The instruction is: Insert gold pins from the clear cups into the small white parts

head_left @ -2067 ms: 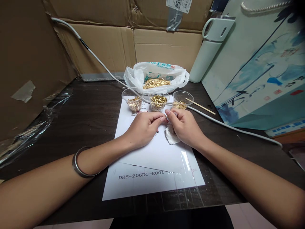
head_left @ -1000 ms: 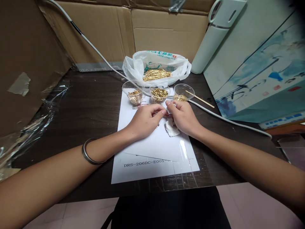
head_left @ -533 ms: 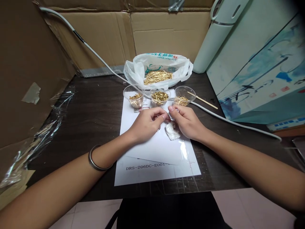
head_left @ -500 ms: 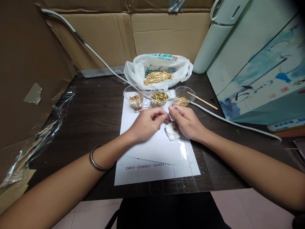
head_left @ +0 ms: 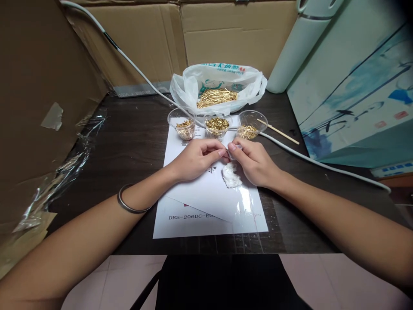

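My left hand (head_left: 193,158) and my right hand (head_left: 253,161) rest on a white sheet (head_left: 209,202), fingertips pinched together and meeting over its upper part. Each pinch holds something too small to make out. Just beyond the fingers stand three clear plastic cups with gold pins: a left cup (head_left: 181,123), a middle cup (head_left: 217,125) and a right cup (head_left: 251,125). A white wad (head_left: 230,177) lies on the sheet under my right hand. Behind the cups sits a white plastic bag (head_left: 190,84) full of gold pins.
Cardboard walls (head_left: 145,38) close the dark table (head_left: 129,142) at the back and left. A white cable (head_left: 309,159) runs across the table. A thin wooden stick (head_left: 284,134), a pale flask (head_left: 295,51) and a painted panel (head_left: 358,99) are at the right. Crumpled clear film (head_left: 61,172) lies left.
Both hands stay pinched together at the same spot on the sheet. Only the camera has shifted, tilting down a little.
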A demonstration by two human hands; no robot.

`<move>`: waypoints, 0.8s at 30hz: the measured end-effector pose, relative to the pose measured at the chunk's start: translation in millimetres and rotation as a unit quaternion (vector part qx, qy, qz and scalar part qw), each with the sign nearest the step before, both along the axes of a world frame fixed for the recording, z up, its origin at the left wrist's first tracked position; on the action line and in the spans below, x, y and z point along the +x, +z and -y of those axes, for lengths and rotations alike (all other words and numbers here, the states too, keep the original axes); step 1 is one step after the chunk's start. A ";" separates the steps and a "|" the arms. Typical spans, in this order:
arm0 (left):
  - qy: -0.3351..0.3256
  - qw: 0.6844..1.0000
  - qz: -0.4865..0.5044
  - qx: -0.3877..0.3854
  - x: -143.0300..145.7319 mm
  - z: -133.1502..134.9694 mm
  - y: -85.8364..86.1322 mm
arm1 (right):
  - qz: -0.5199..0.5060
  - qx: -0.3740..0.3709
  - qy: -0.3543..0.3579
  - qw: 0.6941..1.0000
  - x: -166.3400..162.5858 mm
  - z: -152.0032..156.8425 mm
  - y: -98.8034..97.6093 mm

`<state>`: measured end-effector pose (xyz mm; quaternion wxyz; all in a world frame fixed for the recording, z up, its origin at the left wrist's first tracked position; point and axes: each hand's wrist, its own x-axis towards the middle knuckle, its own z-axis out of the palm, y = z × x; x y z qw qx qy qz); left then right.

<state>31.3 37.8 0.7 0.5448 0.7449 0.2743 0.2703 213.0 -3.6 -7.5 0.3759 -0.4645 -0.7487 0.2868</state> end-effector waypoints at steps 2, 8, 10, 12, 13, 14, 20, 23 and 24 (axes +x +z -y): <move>0.002 1.000 -0.006 -0.003 -0.4 1.3 0.4 | 0.013 0.006 -0.001 1.000 -0.1 1.3 0.3; 0.010 0.999 -0.043 0.000 -2.8 9.3 1.7 | 0.043 -0.001 -0.010 0.999 -0.7 11.0 2.3; 0.015 0.997 -0.068 -0.019 -5.4 12.1 2.2 | 0.055 -0.022 -0.010 0.998 -1.2 13.6 3.7; 0.017 0.995 -0.087 -0.035 -7.6 14.1 2.6 | 0.064 -0.045 -0.007 0.997 -1.0 15.5 5.1; 0.017 0.994 -0.098 -0.035 -8.2 14.8 2.8 | 0.067 -0.054 -0.004 0.996 -0.5 16.5 5.6; 0.017 0.994 -0.106 -0.029 -8.4 15.4 3.1 | 0.068 -0.058 -0.001 0.996 0.4 17.7 6.0; 0.010 0.995 -0.096 0.014 -1.7 19.3 4.8 | 0.063 -0.042 -0.005 0.997 7.7 26.8 4.7; 0.013 0.998 -0.066 0.022 1.6 21.3 4.5 | 0.059 -0.024 -0.012 0.998 7.5 28.3 3.6; 0.015 0.998 -0.059 0.025 2.1 21.8 4.3 | 0.057 -0.022 -0.014 0.998 6.8 28.2 3.4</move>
